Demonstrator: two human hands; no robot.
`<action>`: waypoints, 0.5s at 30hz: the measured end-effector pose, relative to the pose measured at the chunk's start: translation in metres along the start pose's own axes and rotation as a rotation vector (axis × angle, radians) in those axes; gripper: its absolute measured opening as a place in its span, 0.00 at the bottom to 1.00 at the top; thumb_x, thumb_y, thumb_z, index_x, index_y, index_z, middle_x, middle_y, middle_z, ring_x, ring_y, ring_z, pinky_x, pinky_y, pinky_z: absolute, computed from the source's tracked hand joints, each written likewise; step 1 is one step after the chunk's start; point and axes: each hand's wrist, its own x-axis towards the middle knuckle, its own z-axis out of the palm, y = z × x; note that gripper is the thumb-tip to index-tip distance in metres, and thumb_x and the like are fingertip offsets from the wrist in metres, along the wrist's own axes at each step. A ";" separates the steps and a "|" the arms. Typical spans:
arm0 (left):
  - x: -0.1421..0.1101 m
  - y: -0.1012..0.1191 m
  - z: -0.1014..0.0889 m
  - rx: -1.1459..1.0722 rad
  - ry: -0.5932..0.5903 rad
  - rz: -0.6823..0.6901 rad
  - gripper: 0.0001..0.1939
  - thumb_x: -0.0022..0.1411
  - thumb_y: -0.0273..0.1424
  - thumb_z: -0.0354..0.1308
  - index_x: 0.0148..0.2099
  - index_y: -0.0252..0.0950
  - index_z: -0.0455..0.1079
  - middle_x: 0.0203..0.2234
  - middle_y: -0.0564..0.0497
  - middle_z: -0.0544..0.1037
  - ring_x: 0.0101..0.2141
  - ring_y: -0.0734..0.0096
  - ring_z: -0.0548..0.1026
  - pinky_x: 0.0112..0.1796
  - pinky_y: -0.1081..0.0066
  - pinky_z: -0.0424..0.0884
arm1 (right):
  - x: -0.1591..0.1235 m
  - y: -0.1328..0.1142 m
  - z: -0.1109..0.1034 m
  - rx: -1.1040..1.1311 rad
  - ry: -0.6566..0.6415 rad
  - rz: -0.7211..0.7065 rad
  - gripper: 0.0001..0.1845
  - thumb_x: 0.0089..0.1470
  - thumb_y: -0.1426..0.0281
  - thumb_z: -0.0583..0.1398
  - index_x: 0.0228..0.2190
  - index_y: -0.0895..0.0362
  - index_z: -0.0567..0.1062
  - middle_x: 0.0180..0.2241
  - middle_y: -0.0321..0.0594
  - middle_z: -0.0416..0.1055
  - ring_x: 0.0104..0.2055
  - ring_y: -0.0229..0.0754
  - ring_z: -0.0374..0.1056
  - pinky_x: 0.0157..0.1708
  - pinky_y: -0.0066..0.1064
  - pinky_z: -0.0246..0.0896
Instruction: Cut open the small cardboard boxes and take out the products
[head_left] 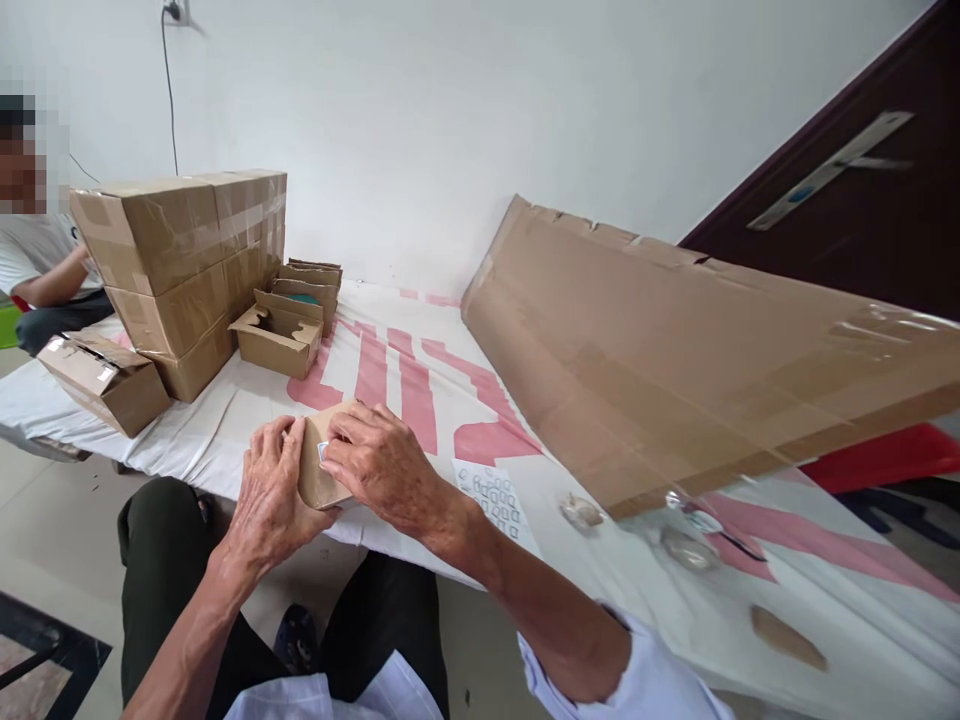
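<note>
Near the table's front edge, a small brown cardboard box (pixel 313 482) is tilted in my left hand (pixel 264 492), which wraps round its left side with the thumb below. A small white sticker with a blue border (pixel 322 452) shows on the box's face. My right hand (pixel 390 468) is bent over the box's right side, its thumb and fingertips closed together at the sticker; the fingers partly cover it. Just right of that hand lies a sheet of similar small stickers (pixel 489 496) on the cloth.
Taped cartons (pixel 180 270) are stacked at the left, with an open-topped box (pixel 279 340) beside them and another box (pixel 105 380) in front. A large cardboard sheet (pixel 675 360) leans at the right. Tape rolls (pixel 688 548) lie near it. A person (pixel 45 260) sits at far left.
</note>
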 end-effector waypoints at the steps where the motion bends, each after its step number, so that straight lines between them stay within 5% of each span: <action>1: 0.000 -0.001 0.000 0.004 -0.004 -0.003 0.60 0.48 0.35 0.78 0.76 0.44 0.50 0.63 0.35 0.66 0.61 0.33 0.67 0.59 0.37 0.69 | 0.000 0.000 0.001 0.005 0.007 -0.009 0.05 0.65 0.74 0.65 0.37 0.56 0.82 0.40 0.45 0.77 0.48 0.51 0.68 0.47 0.43 0.67; 7: -0.001 -0.001 0.001 0.011 -0.009 -0.009 0.60 0.48 0.35 0.77 0.76 0.43 0.49 0.63 0.34 0.65 0.61 0.33 0.67 0.60 0.38 0.68 | 0.000 0.003 0.008 0.044 0.056 -0.048 0.07 0.67 0.77 0.61 0.38 0.58 0.80 0.39 0.45 0.76 0.46 0.50 0.68 0.47 0.43 0.66; 11: 0.000 0.000 0.001 0.004 -0.004 -0.010 0.59 0.49 0.36 0.77 0.76 0.46 0.49 0.62 0.36 0.65 0.60 0.34 0.67 0.58 0.38 0.68 | 0.002 0.005 0.007 0.056 0.068 -0.033 0.00 0.65 0.75 0.66 0.39 0.60 0.79 0.39 0.46 0.75 0.46 0.51 0.69 0.46 0.42 0.67; 15: 0.001 0.001 0.001 0.006 -0.004 -0.011 0.59 0.49 0.34 0.77 0.76 0.45 0.50 0.62 0.36 0.65 0.60 0.34 0.67 0.58 0.38 0.69 | 0.002 0.007 0.003 0.023 0.019 -0.072 0.05 0.61 0.73 0.70 0.37 0.59 0.79 0.41 0.46 0.76 0.47 0.52 0.69 0.48 0.44 0.68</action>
